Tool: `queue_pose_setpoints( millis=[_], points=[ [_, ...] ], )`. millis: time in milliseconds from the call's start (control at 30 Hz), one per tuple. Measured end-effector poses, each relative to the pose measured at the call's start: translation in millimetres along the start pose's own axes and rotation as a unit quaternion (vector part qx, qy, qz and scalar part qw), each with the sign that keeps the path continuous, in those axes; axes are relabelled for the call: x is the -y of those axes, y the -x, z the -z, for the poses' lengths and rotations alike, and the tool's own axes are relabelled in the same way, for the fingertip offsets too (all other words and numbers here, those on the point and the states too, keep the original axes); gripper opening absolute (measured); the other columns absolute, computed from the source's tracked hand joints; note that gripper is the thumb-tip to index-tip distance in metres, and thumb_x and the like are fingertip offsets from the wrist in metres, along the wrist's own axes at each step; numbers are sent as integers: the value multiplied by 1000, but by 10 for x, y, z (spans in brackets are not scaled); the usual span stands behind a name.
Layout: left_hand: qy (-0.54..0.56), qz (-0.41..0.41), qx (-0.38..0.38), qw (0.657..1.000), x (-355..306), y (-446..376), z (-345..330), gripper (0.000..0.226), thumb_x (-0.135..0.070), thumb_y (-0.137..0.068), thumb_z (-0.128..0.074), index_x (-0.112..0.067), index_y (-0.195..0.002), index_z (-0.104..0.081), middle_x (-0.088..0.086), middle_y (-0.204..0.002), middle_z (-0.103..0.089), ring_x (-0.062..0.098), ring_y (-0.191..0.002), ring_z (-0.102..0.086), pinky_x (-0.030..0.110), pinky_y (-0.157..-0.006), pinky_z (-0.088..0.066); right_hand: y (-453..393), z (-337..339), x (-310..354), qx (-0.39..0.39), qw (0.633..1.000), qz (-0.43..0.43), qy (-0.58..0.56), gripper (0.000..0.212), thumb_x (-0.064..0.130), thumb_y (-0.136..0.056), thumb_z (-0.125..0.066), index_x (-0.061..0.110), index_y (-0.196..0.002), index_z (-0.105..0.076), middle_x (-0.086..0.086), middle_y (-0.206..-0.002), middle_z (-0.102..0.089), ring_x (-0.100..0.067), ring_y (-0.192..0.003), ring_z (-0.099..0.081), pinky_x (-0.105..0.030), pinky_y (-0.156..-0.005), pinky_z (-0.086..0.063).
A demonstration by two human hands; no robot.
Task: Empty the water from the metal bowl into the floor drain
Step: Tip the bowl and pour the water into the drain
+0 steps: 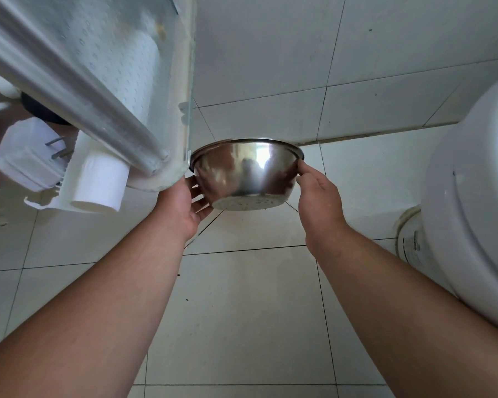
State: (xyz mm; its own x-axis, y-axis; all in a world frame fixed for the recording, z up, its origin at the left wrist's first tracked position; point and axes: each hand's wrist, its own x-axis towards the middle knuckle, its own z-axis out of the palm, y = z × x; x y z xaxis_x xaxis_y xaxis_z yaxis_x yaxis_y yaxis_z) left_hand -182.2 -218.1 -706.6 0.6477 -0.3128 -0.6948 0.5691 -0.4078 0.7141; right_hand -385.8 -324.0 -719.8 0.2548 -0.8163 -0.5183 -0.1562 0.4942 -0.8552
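Observation:
A shiny metal bowl [246, 170] is held in the air above the white tiled floor [242, 297], tipped away from me so that I see its outer wall and dull flat base. My left hand [184, 205] grips its left side with the fingers under the wall. My right hand [318, 202] holds the right rim with thumb and fingertips. The inside of the bowl and any water are hidden. No floor drain shows in this view.
A frosted glass panel with a metal frame [104, 81] leans in from the upper left, its corner touching the bowl's left rim. White plastic fittings and a pipe [98, 182] sit below it. A white toilet [472, 211] fills the right side. Tiled wall lies behind.

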Motion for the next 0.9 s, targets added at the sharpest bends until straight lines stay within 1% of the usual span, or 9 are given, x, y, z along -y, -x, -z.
queue_pose_setpoints(
  millis=[67,167,267,367,500,600,733,833,900],
  points=[
    [-6,-3,0,1000,-2,3,9,75,-74,-102,-42,-13,-131,-76,12,-134,-78,32,-119,-74,51,-115,-53,-4,3,8,-3,1000,1,8,49,29,-91,-47,48,-129,-70,37,-112,-65,19,-98,-56,-22,-85,-47],
    [-20,-11,-5,1000,2,13,14,80,-78,-98,-41,-11,-126,-75,12,-127,-79,29,-104,-72,49,-114,-53,-9,1,24,-6,1000,5,21,48,28,-93,-48,50,-130,-69,40,-100,-65,21,-84,-59,-19,-73,-44],
    [-32,-8,-8,999,5,16,25,85,-81,-95,-39,-11,-124,-75,10,-116,-78,27,-99,-70,46,-109,-53,-16,-1,30,-10,999,3,32,43,34,-94,-48,48,-128,-70,32,-110,-68,6,-102,-60,-23,-75,-44],
    [-40,-7,-9,999,1,19,32,85,-80,-95,-38,-10,-126,-74,11,-115,-77,27,-99,-68,43,-102,-55,-40,4,7,-13,999,4,42,44,34,-94,-47,49,-129,-70,24,-118,-67,0,-107,-60,-25,-79,-45],
    [-33,-7,-10,999,7,26,25,86,-79,-94,-38,-9,-130,-73,12,-118,-78,27,-100,-68,47,-111,-52,-71,6,-3,-25,999,-1,44,36,38,-94,-50,48,-119,-74,28,-85,-68,-1,-85,-60,-27,-73,-46],
    [-25,-6,-10,1000,6,50,28,91,-79,-83,-41,-8,-130,-73,15,-119,-77,28,-100,-68,49,-113,-51,-81,8,-12,-28,999,-6,43,33,39,-94,-51,45,-114,-77,20,-82,-70,-5,-78,-57,-28,-70,-44],
    [-21,0,-9,1000,-10,67,35,92,-73,-69,-42,-8,-126,-73,15,-114,-75,28,-99,-67,44,-103,-54,-81,3,-1,-26,998,-17,58,22,40,-92,-52,38,-91,-74,27,-60,-61,-13,-72,-52,-33,-68,-42],
    [-19,-1,-11,1000,7,41,39,86,-73,-80,-42,-8,-127,-73,19,-126,-78,27,-99,-68,44,-101,-54,-90,10,-15,-24,999,-13,46,30,40,-93,-54,32,-106,-79,29,-62,-63,-12,-73,-52,-33,-68,-43],
    [-21,-2,-10,1000,12,35,39,82,-72,-90,-39,-9,-130,-73,20,-135,-76,27,-101,-68,43,-98,-52,-91,18,-22,-22,999,-12,35,29,41,-93,-55,32,-105,-79,30,-65,-64,-10,-71,-51,-32,-69,-41]
  ],
)
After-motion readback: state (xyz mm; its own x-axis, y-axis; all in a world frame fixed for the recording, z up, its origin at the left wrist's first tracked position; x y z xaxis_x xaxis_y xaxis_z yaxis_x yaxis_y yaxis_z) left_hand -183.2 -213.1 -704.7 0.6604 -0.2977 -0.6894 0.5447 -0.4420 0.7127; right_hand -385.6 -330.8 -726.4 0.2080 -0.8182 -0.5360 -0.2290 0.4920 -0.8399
